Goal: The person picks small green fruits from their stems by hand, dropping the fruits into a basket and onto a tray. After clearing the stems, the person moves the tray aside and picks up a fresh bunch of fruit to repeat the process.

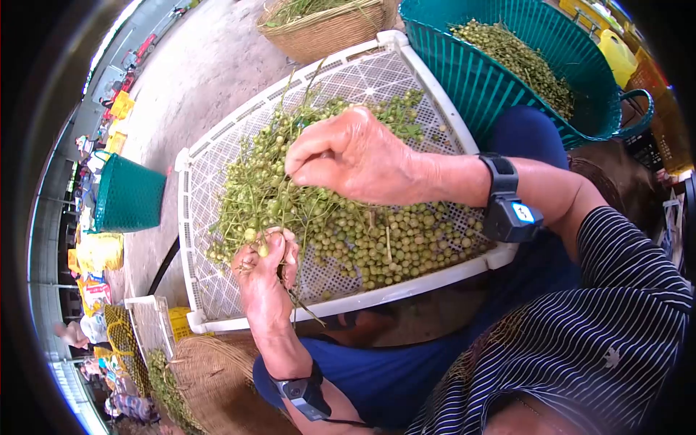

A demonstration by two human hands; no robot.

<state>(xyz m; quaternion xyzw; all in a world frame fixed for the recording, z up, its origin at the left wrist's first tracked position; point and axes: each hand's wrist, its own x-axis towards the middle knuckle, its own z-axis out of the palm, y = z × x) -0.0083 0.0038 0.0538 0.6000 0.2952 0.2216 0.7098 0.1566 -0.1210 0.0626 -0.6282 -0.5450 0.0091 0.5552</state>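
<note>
A white perforated plastic tray [406,69] rests across my knees, holding a heap of small round green fruits [391,239] and leafy stalks [254,181]. My right hand [355,156] hovers over the heap, fingers pinched shut on a bunch of thin green stalks. At the tray's near edge my left hand [264,279] grips a small sprig of the green fruits, whose stem hangs down below the fingers. Each wrist carries a black strapped device [507,206].
A teal plastic basket [478,80] partly filled with picked green fruits stands beyond the tray at right. A woven basket [326,29] with stalks sits at the top, another woven basket [210,377] lower left, a second teal basket [129,194] on the concrete floor at left.
</note>
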